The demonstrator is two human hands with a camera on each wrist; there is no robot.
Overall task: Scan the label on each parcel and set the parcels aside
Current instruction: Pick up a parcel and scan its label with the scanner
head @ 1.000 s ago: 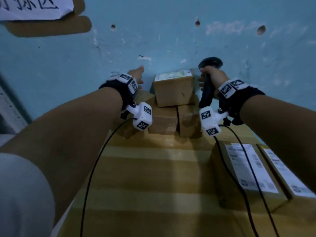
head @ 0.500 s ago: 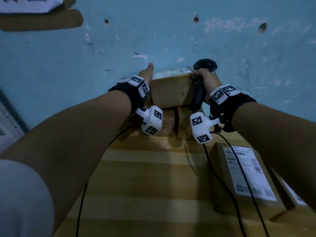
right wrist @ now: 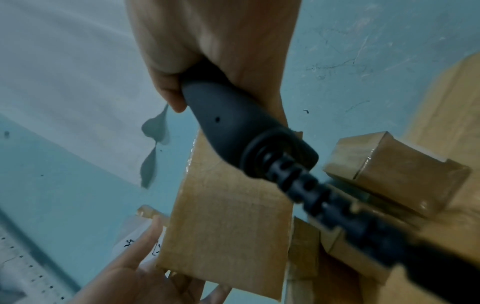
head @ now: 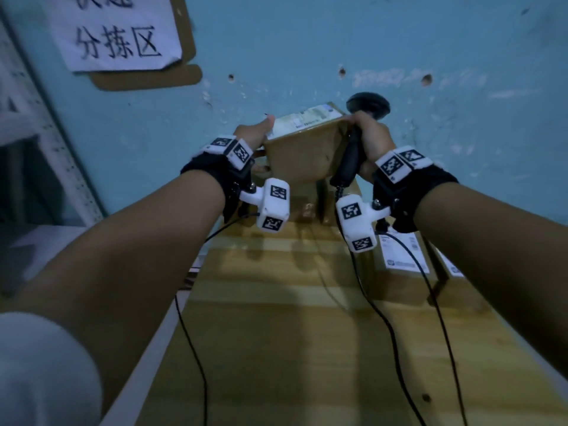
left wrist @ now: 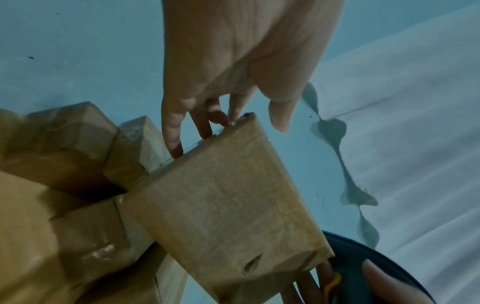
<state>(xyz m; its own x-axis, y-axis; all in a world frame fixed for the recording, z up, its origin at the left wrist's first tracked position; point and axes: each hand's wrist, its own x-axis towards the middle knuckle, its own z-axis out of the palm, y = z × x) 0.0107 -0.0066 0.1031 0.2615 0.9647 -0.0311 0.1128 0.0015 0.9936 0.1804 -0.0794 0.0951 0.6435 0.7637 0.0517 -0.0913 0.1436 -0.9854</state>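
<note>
I see the parcel held up between both hands in the upper middle of the head view, in front of the blue wall. My left hand is on its left side: the thumb lies along the top edge by the label, and in the left wrist view the fingers reach over the far edge and press against it, so this hand grips the parcel. My right hand is on the right side, its fingers wrapped around the black scanner; its fingertips touch the parcel's upper right corner in the head view. In the right wrist view the scanner's handle crosses in front of the parcel, with its ribbed cable running to the lower right of the frame.

The parcel is a small brown cardboard box wrapped in clear tape, tilted so its white label faces up and away from me. The print on the label is too blurred to read. A small dent shows near its lower corner in the left wrist view.

Below it, more brown parcels are stacked against the wall on the wooden table. At the right of the head view lie two further parcels with white labels. A paper sign hangs in the upper left.
</note>
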